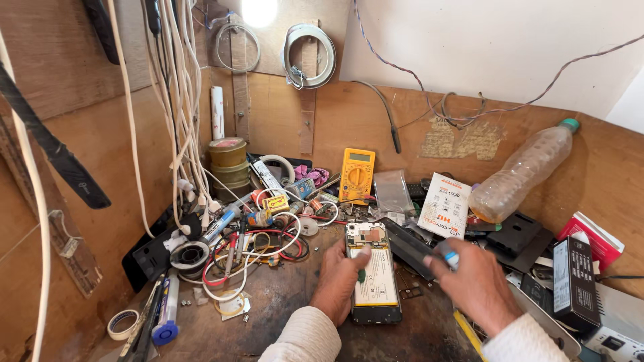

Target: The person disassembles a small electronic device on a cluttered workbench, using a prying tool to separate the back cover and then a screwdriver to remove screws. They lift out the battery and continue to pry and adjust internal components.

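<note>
An opened phone (376, 281) with its back cover off lies on the dark worktop (282, 302), battery and circuit board showing. My left hand (339, 278) rests on the phone's left edge, thumb pressed near the top of the battery. To the right of the phone, my right hand (473, 281) is closed around a small white and blue tube-like object (448, 255), held just above the bench.
A yellow multimeter (357, 175) leans on the wooden back wall. A tangle of red and white wires (258, 251), a solder spool (190, 255) and tape rolls (228, 161) crowd the left. A clear plastic bottle (523, 174), boxes and a black charger box (571, 281) fill the right.
</note>
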### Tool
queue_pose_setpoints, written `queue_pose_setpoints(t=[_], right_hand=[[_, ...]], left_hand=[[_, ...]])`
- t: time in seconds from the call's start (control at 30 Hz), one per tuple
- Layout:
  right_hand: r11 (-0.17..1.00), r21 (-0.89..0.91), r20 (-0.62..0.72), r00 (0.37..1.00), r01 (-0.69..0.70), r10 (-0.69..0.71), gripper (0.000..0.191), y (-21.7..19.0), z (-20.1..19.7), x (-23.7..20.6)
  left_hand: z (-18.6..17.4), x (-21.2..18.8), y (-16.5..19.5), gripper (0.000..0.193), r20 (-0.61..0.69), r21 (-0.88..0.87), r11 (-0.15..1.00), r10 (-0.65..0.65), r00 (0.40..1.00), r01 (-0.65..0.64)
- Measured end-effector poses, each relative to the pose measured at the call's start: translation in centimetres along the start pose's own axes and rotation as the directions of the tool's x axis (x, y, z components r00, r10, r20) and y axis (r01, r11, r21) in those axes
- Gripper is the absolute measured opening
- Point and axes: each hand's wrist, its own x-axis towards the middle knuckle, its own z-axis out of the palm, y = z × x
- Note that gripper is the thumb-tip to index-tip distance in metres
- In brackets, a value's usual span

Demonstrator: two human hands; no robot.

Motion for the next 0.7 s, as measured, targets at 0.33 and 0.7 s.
queue_pose_setpoints(t=[0.33, 0.7], right_hand=[[0.959, -0.143, 0.089, 0.968, 0.247, -0.236, 0.055, -1.3, 0.8, -2.4], [0.976, -0.167, 0.054, 0.989, 0.141, -0.134, 0.035, 0.2, 1.4, -1.3]], left_hand=[[-0.6, 1.1, -0.4, 0.055, -0.247, -0.052, 0.998, -0.034, 0.969, 0.021], [-0.3, 0.6, 0.1, 0.063, -0.256, -0.068, 0.996, -0.069, 0.964, 0.053]])
